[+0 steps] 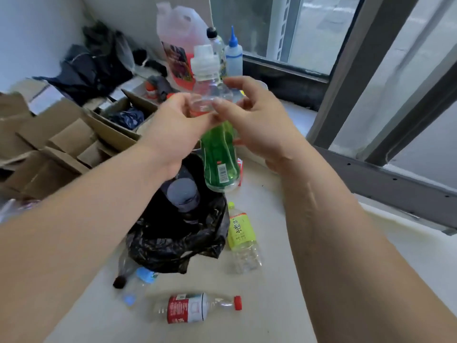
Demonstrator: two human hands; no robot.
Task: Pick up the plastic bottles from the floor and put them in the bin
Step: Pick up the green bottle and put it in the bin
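Pale floor (284,280) by the window carries loose bottles around the black-lined bin (178,233), while both hands, left hand (173,129) and right hand (257,120), clamp the light, slippery green-labelled bottle (218,154) at its clear shoulder, above the bin's far rim.

Held bottle (217,154): clear upper part, green label with white barcode patch, white cap. Bin (178,233) below it: glossy black liner; a grey-blue cap shows inside. Right of bin: bottle (241,233) with yellow-green label, dark characters, yellow-green cap. In front of bin: clear bottle (195,308), red-and-white label, red cap. Left of bin: brown cardboard (49,147). Beyond bin: pink translucent jug (180,38).
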